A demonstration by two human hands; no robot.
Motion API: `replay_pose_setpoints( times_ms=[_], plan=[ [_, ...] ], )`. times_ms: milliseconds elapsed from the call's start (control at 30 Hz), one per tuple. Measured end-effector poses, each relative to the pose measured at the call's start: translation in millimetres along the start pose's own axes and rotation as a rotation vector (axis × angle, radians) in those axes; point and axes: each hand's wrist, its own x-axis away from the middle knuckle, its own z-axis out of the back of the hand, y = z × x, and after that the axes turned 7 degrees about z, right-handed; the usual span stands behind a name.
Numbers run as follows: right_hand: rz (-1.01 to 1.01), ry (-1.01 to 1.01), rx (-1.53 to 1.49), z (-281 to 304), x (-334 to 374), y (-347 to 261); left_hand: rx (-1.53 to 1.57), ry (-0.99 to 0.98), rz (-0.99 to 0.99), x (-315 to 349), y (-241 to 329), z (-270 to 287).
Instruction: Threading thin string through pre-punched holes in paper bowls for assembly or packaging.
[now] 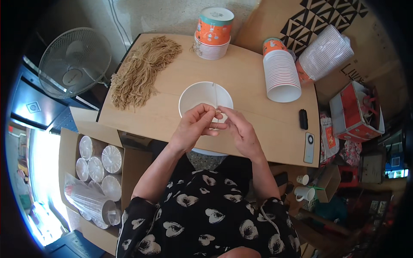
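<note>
The person brings both hands together over the near-middle part of the desk (254,92), at a white tub (200,96) that stands mouth up between its centre and near edge. A thin strand (215,92) shows against the tub's inner wall and runs down to the fingers. The left hand (193,129) is closed in a pinch, thumb and forefinger seemingly on that strand, with its other fingers bent beneath. The right hand (244,132) is half curled, its forefinger reaching the same spot; whether it grips anything, one cannot tell, since its fingers hide the contact.

The likeliest trouble is the strand slipping: it is thin, and only the fingertips seem to hold it. A hard pull could also snap it or, if it is caught on the rim, drag or tip the tub, which looks light and has no hand visibly steadying it. The hands crowd the tub's near side, so a wrist could nudge it.

Near the left edge, toward the far left corner, the loose ends of a beige cord bundle (144,71) could tangle if several were drawn at once. Toward the far right corner, a nested stack of tubs (282,75) lies on its side and might roll if an elbow or sleeve knocked it
</note>
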Motion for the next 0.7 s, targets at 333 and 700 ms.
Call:
replay_pose_setpoints(
  times_ms=[333,700],
  plan=[
    [-0.366,0.129,-0.775,-15,-11,24,-0.125,-0.141,0.003,7,-2,14],
    [-0.284,0.155,-1.255,-18,-13,22,-0.106,-0.156,0.002,3,8,23]
  ],
)
